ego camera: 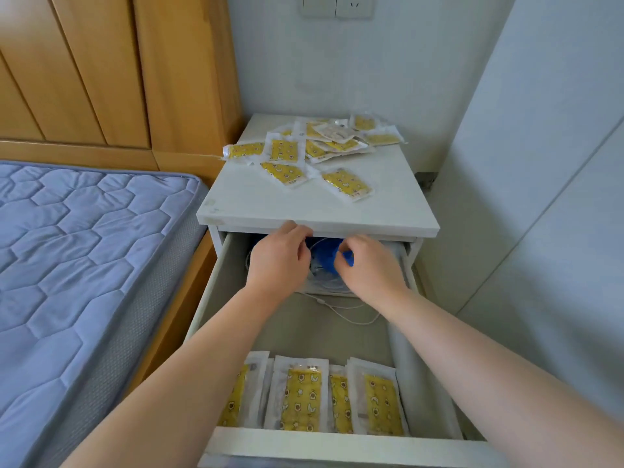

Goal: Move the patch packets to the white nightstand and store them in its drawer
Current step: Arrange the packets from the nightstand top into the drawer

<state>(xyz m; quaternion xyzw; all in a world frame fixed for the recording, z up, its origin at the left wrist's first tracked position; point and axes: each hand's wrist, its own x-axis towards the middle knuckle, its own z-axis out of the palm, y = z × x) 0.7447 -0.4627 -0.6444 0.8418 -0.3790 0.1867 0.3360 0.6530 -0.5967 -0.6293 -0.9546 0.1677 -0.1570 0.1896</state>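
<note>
Though pkt (pixel 300 396) print illegible, R fingers (pixel 354 245) round blue item (pixel 325 262), L fingers (pixel 299 238): hold unclear.

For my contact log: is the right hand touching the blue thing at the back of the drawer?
Touching. The head view shows the right hand pinching an edge of the blue thing between thumb and fingers.
</note>
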